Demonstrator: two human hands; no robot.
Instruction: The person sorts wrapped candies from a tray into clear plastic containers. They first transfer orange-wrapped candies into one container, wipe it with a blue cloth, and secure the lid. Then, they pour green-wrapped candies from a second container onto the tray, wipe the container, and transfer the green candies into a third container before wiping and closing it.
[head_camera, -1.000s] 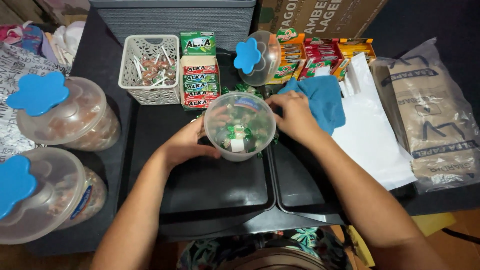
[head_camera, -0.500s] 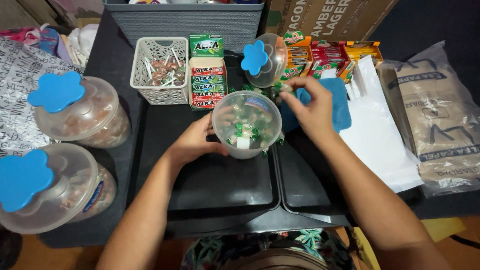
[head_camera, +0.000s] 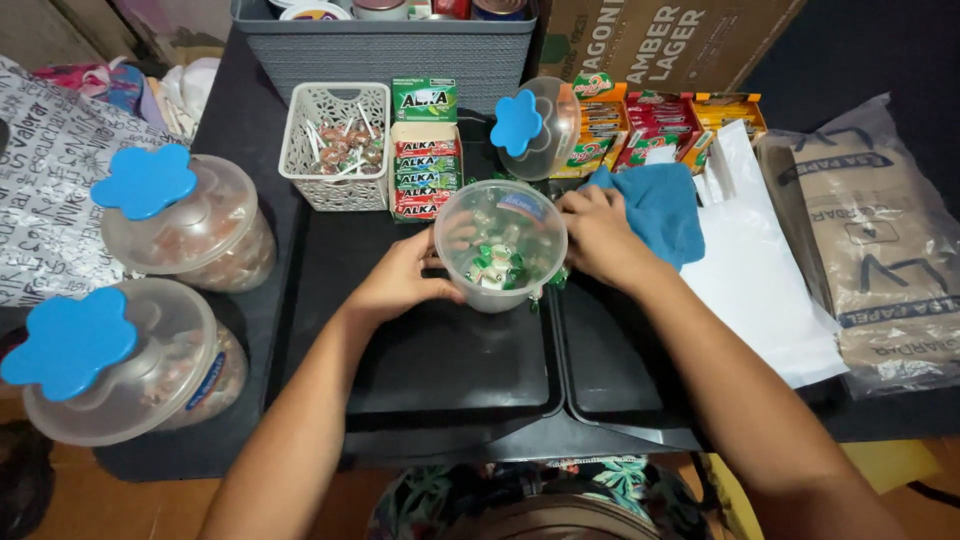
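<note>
Open clear candy jar (head_camera: 500, 245) on black tray (head_camera: 450, 370), clasped between both palms: left hand (head_camera: 400, 285) wrapped on near side, right hand (head_camera: 600, 238) pressed on far side. Blue cloth (head_camera: 655, 205) beside right hand. Two lidded jars (head_camera: 180, 225) at left. One lollipop basket (head_camera: 335, 145) behind.

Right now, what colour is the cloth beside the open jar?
Blue, seen in the head view: the cloth lies under the right hand.

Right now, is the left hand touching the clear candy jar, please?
Touching: the head view shows the left hand pressed against the side of the clear candy jar.
</note>
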